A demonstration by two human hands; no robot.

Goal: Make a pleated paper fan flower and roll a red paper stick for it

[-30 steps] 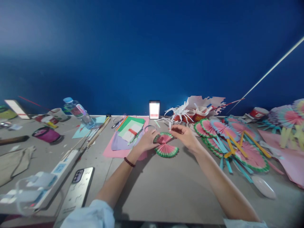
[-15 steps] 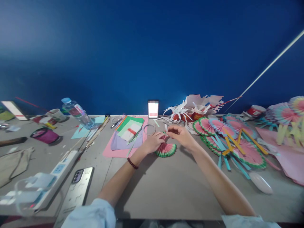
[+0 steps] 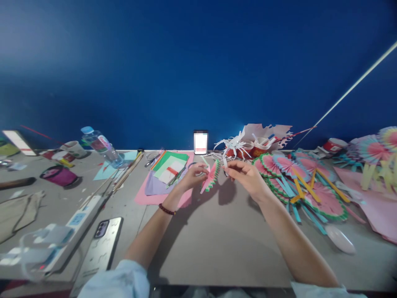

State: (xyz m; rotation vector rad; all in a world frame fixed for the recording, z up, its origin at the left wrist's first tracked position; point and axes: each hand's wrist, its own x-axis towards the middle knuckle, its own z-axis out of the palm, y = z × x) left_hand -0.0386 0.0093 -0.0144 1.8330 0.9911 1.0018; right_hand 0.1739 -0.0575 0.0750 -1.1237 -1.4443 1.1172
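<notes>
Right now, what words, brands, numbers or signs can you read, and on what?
None legible with certainty.
Clear, blue-capped plastic bottle: label lettering too blurred.
Black-framed, upright rectangular screen: pixelated, unreadable.
Red-and-white round tub: markings too small and blurred.

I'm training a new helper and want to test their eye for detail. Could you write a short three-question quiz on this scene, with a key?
1. Multiple choice: What does the person's left hand hold?
A) a paintbrush
B) a pleated pink-and-green paper fan
C) a cup

2. True or false: In the picture, the silver-backed phone lies to the right of the white power strip.

3. Fill in the blank: The cap of the clear plastic bottle is ____.

Key: 1. B; 2. True; 3. blue.
</notes>
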